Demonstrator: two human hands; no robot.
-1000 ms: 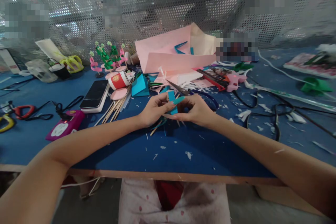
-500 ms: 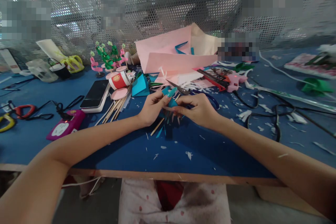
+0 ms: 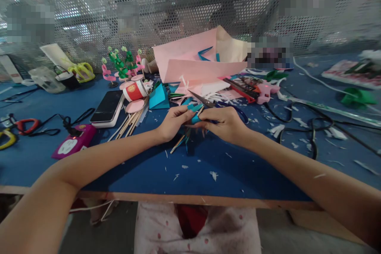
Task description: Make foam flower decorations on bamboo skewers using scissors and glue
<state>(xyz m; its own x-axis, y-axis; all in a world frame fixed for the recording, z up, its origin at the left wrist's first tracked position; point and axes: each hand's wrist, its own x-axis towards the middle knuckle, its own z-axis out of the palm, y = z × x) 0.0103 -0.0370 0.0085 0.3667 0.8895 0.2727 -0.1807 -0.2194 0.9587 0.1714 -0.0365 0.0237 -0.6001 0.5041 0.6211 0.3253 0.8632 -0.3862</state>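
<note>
My left hand [image 3: 174, 122] and my right hand [image 3: 224, 122] meet just above the table, both closed. A piece of bright blue paper [image 3: 195, 119] is pinched between their fingertips, folded or curled. One end of a thin wooden stick [image 3: 177, 144] pokes out below my fingers, with narrow blue strips beside it. Whether the paper is wrapped around that stick I cannot tell, since my fingers cover the middle. Right behind my hands lie scissors [image 3: 205, 101], their dark blades pointing left and the blue handle partly hidden by my right hand.
To the left are a phone [image 3: 107, 107], wooden sticks [image 3: 131, 123], a paper cup [image 3: 136, 91] on its side and a purple power socket [image 3: 74, 141]. Pink paper [image 3: 205, 72] stands behind. A pink glue gun [image 3: 266, 91] and black cords [image 3: 314, 139] lie right, among white scraps.
My fingers have shifted slightly on the blue paper, which now sits flatter between them. The blue strips beneath have moved closer to the stick. The table items stay in place.
</note>
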